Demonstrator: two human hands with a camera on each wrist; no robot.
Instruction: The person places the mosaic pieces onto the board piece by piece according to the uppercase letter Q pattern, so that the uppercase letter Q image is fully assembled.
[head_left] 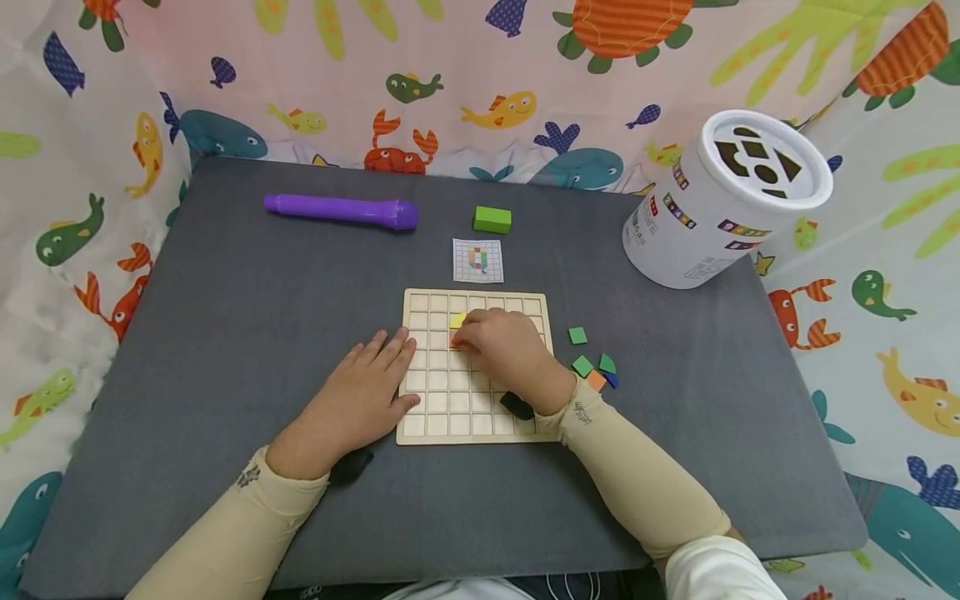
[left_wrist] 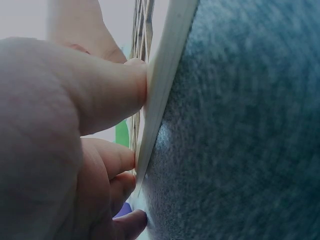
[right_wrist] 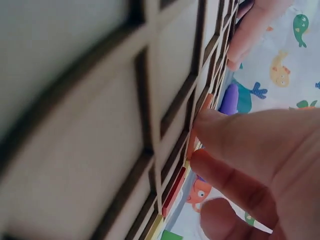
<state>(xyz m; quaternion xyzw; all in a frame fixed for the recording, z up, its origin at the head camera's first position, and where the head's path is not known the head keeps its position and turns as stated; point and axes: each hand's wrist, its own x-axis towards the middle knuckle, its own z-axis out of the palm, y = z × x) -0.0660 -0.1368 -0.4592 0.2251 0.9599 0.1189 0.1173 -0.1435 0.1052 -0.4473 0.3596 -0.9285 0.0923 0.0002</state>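
Grey table (head_left: pixel 225 333), sea-animal curtain (head_left: pixel 225 29) behind, two hands at a board

At centre frame, the right hand (head_left: pixel 510 354) pinches an orange tile (right_wrist: pixel 192 145) between thumb and forefinger, at the upper middle of the wooden board (head_left: pixel 438 421). Left of centre, the left hand (head_left: pixel 363 387) lies with fingers straight, thumb and fingertips touching the board's left edge. On the board, a yellow tile (head_left: pixel 457 319) sits just above the orange one. Right of the board lie green tiles (head_left: pixel 577 335) and a blue piece (head_left: pixel 611 380). Above it are a picture card (head_left: pixel 477 262) and a green block (head_left: pixel 492 220); a purple tube (head_left: pixel 341 212) lies upper left, a white tub (head_left: pixel 690 250) stands upper right.
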